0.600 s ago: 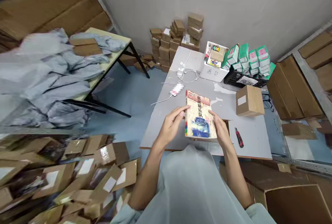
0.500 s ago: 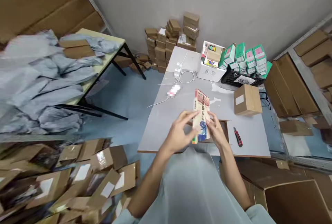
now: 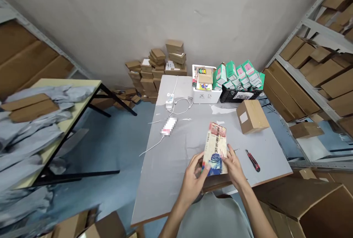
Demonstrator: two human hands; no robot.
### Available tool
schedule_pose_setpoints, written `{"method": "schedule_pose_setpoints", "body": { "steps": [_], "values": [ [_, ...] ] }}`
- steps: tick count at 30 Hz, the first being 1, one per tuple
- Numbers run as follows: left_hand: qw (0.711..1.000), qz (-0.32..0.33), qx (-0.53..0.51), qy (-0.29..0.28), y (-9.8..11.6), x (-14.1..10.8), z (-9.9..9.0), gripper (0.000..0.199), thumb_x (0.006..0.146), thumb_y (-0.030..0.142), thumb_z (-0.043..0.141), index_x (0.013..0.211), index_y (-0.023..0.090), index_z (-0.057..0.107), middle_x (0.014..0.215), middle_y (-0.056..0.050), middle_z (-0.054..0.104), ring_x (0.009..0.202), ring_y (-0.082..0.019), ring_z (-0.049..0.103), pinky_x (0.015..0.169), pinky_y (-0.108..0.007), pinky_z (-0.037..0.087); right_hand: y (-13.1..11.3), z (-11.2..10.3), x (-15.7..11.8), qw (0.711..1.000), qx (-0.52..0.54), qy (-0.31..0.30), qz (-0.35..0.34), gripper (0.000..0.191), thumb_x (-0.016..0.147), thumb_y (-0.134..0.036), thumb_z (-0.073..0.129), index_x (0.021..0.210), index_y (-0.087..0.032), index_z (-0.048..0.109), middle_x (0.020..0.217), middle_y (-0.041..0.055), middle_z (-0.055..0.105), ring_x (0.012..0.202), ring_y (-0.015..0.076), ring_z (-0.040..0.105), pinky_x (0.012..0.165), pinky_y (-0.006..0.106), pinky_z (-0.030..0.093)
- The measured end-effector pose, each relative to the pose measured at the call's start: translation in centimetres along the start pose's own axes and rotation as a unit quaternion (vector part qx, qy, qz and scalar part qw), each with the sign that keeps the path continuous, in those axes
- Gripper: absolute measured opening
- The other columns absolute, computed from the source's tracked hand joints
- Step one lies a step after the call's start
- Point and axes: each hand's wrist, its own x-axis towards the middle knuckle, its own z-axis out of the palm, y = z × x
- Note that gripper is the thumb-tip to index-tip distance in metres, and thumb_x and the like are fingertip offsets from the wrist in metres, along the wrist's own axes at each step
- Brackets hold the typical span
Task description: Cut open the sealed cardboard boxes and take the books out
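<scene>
A book [image 3: 216,148] with a cream, red and blue cover is held up over the near side of the grey table [image 3: 162,179]. My left hand [image 3: 195,173] grips its lower left edge, thumb on the cover. On the other side, my right hand [image 3: 234,165] holds the lower right edge between thumb and fingers. Beneath the book lies a brown cardboard piece [image 3: 217,183], mostly hidden by book and hands. To the right of my right hand rests a red and black box cutter [image 3: 253,160].
A closed cardboard box [image 3: 253,116] stands on the table's right. Behind are a white bin [image 3: 206,96] of books and a black crate [image 3: 234,96] of green-and-white boxes. A white cable [image 3: 182,112] lies at left. An open carton [image 3: 317,208] stands lower right.
My view has swung, so the table sits lower in it. The book has turned its front cover more towards me, and both hands still hold it.
</scene>
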Motion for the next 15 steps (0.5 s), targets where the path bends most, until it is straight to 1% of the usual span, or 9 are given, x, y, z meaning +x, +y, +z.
{"method": "schedule_pose_setpoints", "body": {
  "steps": [2,3,4,6,8,9,11,13,15],
  "values": [
    [0.995,-0.082,-0.063,-0.005,-1.2,1.7,-1.0,0.083,0.092,0.064,0.087,0.163,0.028,0.065,0.165,-0.017,0.065,0.142,-0.043,0.071,0.073,-0.035,0.073,-1.9,-0.1,1.3,1.0,-0.017,-0.021,-0.007,0.097,0.079,-0.054,0.1,0.165,-0.028,0.063,0.151,0.0112,0.078,0.144,0.036,0.07,0.129,0.054,0.051],
    [0.99,-0.11,-0.087,-0.008,-1.7,2.5,-1.3,0.092,0.088,0.066,0.09,0.167,0.028,0.061,0.17,-0.018,0.061,0.143,-0.046,0.07,0.066,-0.033,0.071,-2.7,-0.2,1.9,0.999,-0.031,-0.044,-0.007,0.092,0.081,-0.055,0.099,0.162,-0.027,0.067,0.152,0.0121,0.078,0.141,0.0361,0.072,0.126,0.053,0.054],
    [0.986,-0.126,-0.106,-0.004,-2.1,3.5,-1.6,0.097,0.086,0.066,0.092,0.169,0.028,0.059,0.173,-0.018,0.058,0.145,-0.047,0.069,0.065,-0.032,0.071,-3.3,-0.3,2.7,0.996,-0.051,-0.071,0.0,0.087,0.084,-0.055,0.098,0.161,-0.027,0.068,0.153,0.0124,0.077,0.135,0.0357,0.076,0.119,0.051,0.06],
    [0.983,-0.128,-0.126,0.022,-2.6,5.6,-2.0,0.098,0.086,0.065,0.094,0.169,0.027,0.06,0.175,-0.017,0.057,0.15,-0.046,0.066,0.08,-0.036,0.075,-4.3,-0.4,4.4,0.987,-0.099,-0.126,0.029,0.087,0.089,-0.057,0.094,0.166,-0.031,0.063,0.154,0.0124,0.076,0.111,0.032,0.085,0.091,0.045,0.071],
    [0.985,-0.111,-0.125,0.05,-3.0,8.3,-2.3,0.099,0.085,0.064,0.095,0.169,0.026,0.06,0.173,-0.017,0.058,0.153,-0.045,0.064,0.094,-0.04,0.075,-4.8,-0.3,7.0,0.974,-0.139,-0.166,0.061,0.091,0.093,-0.059,0.09,0.173,-0.035,0.053,0.152,0.0121,0.076,0.082,0.0243,0.086,0.063,0.036,0.068],
    [0.986,-0.101,-0.119,0.059,-3.0,10.0,-2.5,0.1,0.085,0.064,0.096,0.169,0.025,0.059,0.174,-0.017,0.058,0.153,-0.045,0.064,0.097,-0.042,0.074,-5.1,-0.1,8.7,0.971,-0.147,-0.179,0.067,0.093,0.095,-0.06,0.088,0.175,-0.036,0.05,0.149,0.0119,0.078,0.072,0.0209,0.083,0.057,0.033,0.066],
    [0.989,-0.079,-0.104,0.07,-3.0,14.2,-2.9,0.101,0.083,0.064,0.096,0.168,0.025,0.059,0.173,-0.017,0.058,0.151,-0.045,0.066,0.097,-0.045,0.075,-5.5,0.5,13.0,0.971,-0.137,-0.189,0.05,0.092,0.094,-0.06,0.088,0.175,-0.034,0.051,0.135,0.01,0.083,0.068,0.0186,0.082,0.062,0.033,0.068],
    [0.991,-0.053,-0.091,0.085,-2.7,19.5,-3.4,0.1,0.08,0.063,0.099,0.164,0.022,0.062,0.17,-0.02,0.062,0.147,-0.045,0.069,0.098,-0.048,0.075,-6.0,1.7,18.5,0.977,-0.105,-0.186,0.017,0.091,0.09,-0.057,0.093,0.17,-0.031,0.059,0.118,0.0063,0.087,0.077,0.0208,0.085,0.079,0.038,0.073],
    [0.99,-0.015,-0.079,0.119,-2.2,25.6,-3.8,0.096,0.077,0.06,0.101,0.156,0.018,0.067,0.162,-0.023,0.067,0.144,-0.045,0.071,0.097,-0.051,0.075,-6.5,3.4,24.6,0.983,-0.062,-0.171,-0.009,0.088,0.084,-0.053,0.097,0.163,-0.03,0.066,0.11,0.0037,0.088,0.088,0.0232,0.086,0.096,0.044,0.073]
  ]
}}
